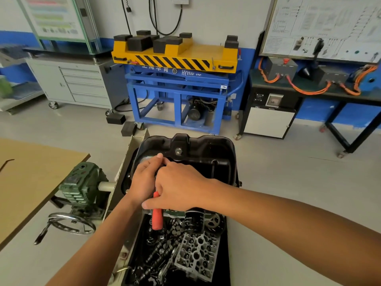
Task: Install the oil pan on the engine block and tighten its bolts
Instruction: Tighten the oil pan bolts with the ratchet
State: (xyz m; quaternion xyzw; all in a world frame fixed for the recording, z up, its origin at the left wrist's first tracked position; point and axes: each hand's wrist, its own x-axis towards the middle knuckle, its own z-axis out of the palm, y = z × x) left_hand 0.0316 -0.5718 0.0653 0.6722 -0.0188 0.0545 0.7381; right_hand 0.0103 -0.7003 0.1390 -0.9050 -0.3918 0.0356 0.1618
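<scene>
Hands (179, 186), red-handled tool (156, 215) over oil pan (206, 149)

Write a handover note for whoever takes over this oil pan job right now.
Left hand: curled at the oil pan's left edge; its grip is hidden behind the right hand.
Right hand: grips the red-handled tool, working end hidden.
Done: pan sits in place, bottom up.
Left: tighten bolts; how many are tight cannot be seen.

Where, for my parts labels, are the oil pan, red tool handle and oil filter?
oil pan (217, 157): head view, right part of its black outer face.
red tool handle (157, 220): head view, lower grip.
oil filter (194, 221): head view, side of can.
</scene>
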